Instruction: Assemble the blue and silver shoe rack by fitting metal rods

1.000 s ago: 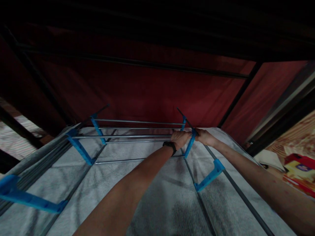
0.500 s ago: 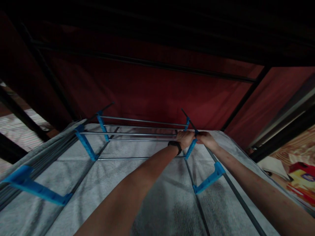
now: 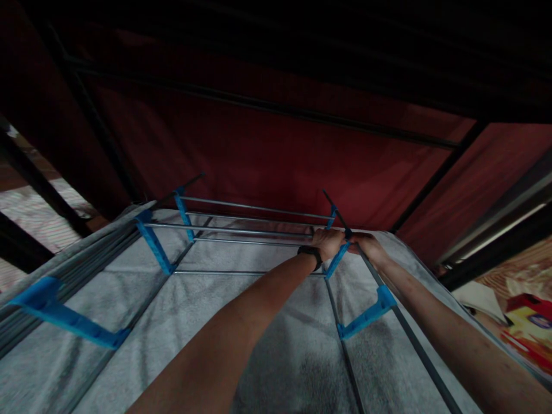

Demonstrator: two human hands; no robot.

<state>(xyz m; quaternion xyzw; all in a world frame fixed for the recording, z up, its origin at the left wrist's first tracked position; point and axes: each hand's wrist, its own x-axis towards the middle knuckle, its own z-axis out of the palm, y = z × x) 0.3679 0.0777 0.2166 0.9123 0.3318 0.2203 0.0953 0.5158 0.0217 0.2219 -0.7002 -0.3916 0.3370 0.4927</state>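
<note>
A partly assembled rack of metal rods and blue plastic brackets lies on a grey bed cover. My left hand (image 3: 328,244), with a black band on its wrist, is closed around the end of a metal rod (image 3: 233,231) on the rack's right side. Right beside it is a blue bracket (image 3: 337,261). On that bracket's outer side my right hand (image 3: 368,248) has its fingers bent in at the joint by the long side pole (image 3: 416,336). Its fingertips are partly hidden behind the pole, and what they pinch is not visible.
Nearer to me are two more blue brackets (image 3: 366,315) on the side poles. A bundle of loose metal rods (image 3: 81,270) lies along the bed's left side. Behind the rack hangs a red curtain (image 3: 267,167) with dark frame bars. A red and yellow package (image 3: 532,322) is at the right.
The view has shifted slightly, so the rack sits a little further right. Both hands stay at the same bracket; the right hand's fingers have turned slightly.
</note>
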